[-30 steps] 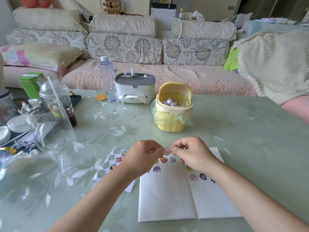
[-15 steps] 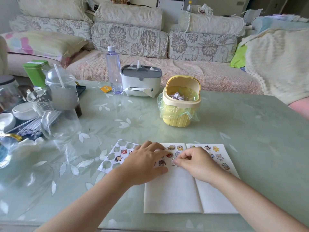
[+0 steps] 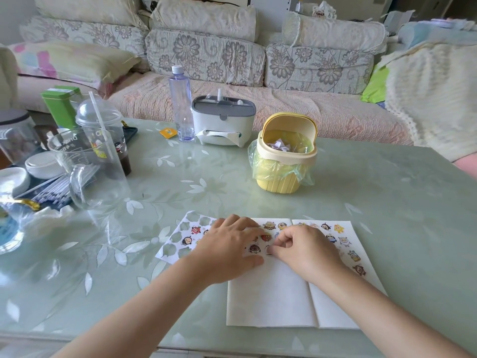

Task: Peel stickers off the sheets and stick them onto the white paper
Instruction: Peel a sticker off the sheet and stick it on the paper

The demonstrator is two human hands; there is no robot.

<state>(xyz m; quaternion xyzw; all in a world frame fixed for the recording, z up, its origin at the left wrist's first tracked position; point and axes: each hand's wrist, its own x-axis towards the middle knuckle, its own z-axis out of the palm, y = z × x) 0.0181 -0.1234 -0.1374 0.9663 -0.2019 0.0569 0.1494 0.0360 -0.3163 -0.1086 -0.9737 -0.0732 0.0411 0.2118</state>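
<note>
A folded white paper [image 3: 271,301] lies on the table's near side, with several cartoon stickers [image 3: 343,241] along its top and right part. Partly under its left edge lies a sticker sheet [image 3: 180,239] with many empty cut-outs and a few stickers left. My left hand [image 3: 227,249] rests flat on the paper's upper left, fingers spread. My right hand [image 3: 304,251] has curled fingers. Its thumb and forefinger hold a small sticker [image 3: 268,248] down on the paper, mostly hidden under the thumb.
Beyond the paper stands a yellow mini bin [image 3: 284,161] lined with a bag. A tissue box [image 3: 223,122] and a water bottle [image 3: 181,104] stand further back. A glass jug [image 3: 87,171], a lidded cup [image 3: 103,125], a green tin [image 3: 62,104] and dishes crowd the left.
Both hands came down from above the paper, where they held a sticker between them. The left hand now lies flat on the paper and the right sets the sticker onto it.
</note>
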